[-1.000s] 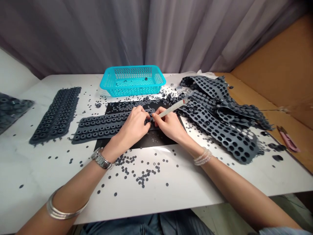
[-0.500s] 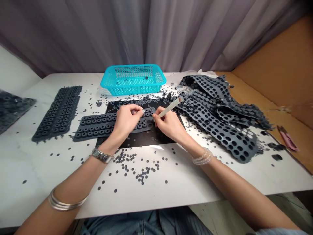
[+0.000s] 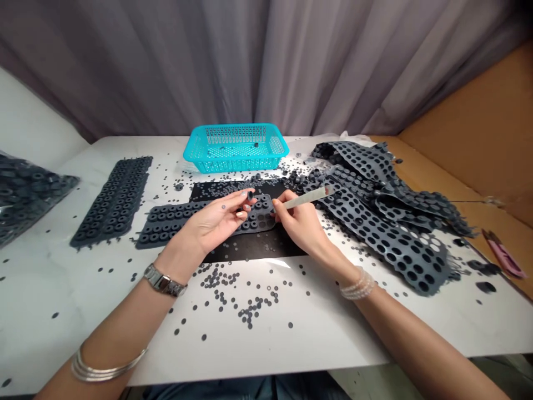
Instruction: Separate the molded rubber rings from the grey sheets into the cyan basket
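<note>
A small black rubber ring-shaped piece (image 3: pixel 250 195) is pinched in the fingertips of my left hand (image 3: pixel 214 218), which is turned partly palm up. A second dark piece shows lower among its fingers, and a small dark disc clings to the skin. My right hand (image 3: pixel 300 222) grips a pale, flat-handled tool (image 3: pixel 310 196); its working end is hidden by the fingers. Between and under the hands lies a dark rubber sheet (image 3: pixel 166 223) with rows of moulded ring pieces. At its right end some spots hold no raised piece. The sheet rests on a black mat (image 3: pixel 258 244).
A turquoise basket (image 3: pixel 237 165) with a few dark bits stands behind. Another moulded sheet (image 3: pixel 112 203) lies left, near a bag of black pieces (image 3: pixel 31 194). Punched-out sheets (image 3: pixel 387 233) are heaped right, by a pink-handled cutter (image 3: pixel 503 254). Small discs (image 3: pixel 250 311) litter the white table.
My left hand has lifted off the sheet and rolled palm up, now showing a black rubber piece in its fingertips. My right hand still holds the tool at the sheet's right end. The view shifted slightly.
</note>
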`<action>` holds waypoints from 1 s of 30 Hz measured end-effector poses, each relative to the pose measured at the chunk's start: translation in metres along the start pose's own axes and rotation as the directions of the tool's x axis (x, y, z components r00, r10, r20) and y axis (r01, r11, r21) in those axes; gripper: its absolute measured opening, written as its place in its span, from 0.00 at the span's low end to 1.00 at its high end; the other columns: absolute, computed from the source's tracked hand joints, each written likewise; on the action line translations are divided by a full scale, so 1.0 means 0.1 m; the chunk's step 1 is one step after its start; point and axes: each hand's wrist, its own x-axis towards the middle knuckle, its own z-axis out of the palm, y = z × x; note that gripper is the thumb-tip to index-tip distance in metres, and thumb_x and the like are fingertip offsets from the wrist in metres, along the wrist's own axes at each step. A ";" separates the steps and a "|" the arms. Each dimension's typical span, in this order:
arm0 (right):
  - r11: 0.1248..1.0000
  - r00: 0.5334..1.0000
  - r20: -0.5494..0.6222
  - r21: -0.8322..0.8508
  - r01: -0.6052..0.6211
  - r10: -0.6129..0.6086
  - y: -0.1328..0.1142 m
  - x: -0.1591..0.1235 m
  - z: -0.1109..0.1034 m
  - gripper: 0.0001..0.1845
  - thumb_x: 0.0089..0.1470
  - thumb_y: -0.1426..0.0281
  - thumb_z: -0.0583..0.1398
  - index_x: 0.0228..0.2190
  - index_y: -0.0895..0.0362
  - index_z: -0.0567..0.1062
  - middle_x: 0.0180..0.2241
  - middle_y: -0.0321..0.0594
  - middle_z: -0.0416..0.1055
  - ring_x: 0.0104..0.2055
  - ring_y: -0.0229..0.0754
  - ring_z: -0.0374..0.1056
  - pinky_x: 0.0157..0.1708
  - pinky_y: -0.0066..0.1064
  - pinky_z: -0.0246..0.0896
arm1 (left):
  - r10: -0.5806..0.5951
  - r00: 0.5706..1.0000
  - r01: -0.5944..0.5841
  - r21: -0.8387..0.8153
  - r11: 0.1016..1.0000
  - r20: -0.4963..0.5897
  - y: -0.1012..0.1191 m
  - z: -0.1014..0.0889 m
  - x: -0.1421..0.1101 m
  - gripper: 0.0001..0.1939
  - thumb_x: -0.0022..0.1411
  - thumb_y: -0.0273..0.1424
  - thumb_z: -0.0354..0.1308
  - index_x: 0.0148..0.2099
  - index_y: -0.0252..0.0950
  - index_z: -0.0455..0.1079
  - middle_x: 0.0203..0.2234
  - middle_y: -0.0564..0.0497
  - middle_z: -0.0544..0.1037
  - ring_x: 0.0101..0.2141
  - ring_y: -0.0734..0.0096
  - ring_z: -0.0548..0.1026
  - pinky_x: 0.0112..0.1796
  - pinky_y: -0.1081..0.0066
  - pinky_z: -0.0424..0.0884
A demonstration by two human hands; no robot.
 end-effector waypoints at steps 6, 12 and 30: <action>0.976 0.993 0.080 -0.192 0.098 -0.083 -0.06 -0.04 0.01 0.11 0.63 0.66 0.50 0.28 0.54 0.62 0.22 0.35 0.65 0.23 0.39 0.60 0.26 0.30 0.45 | -0.101 0.995 0.099 -0.129 0.987 -0.011 0.00 0.00 -0.01 0.05 0.64 0.20 0.54 0.38 0.25 0.71 0.36 0.40 0.76 0.33 0.75 0.75 0.29 0.80 0.72; 0.987 0.994 0.071 -0.135 0.092 -0.083 0.00 -0.02 0.02 0.13 0.64 0.63 0.50 0.28 0.53 0.62 0.22 0.34 0.64 0.24 0.39 0.60 0.26 0.29 0.47 | -0.086 0.995 0.073 -0.201 0.977 -0.054 0.02 0.03 -0.03 0.09 0.55 0.13 0.51 0.36 0.24 0.69 0.38 0.35 0.74 0.41 0.65 0.76 0.32 0.78 0.73; 0.994 0.994 0.105 0.108 0.011 -0.023 -0.01 -0.01 0.07 0.16 0.60 0.61 0.55 0.24 0.56 0.71 0.22 0.34 0.71 0.24 0.36 0.65 0.27 0.28 0.54 | 0.353 0.831 -0.359 0.899 -0.251 0.431 -0.17 0.00 -0.06 0.12 0.56 0.26 0.58 0.41 0.36 0.79 0.27 0.50 0.70 0.29 0.65 0.68 0.35 0.67 0.63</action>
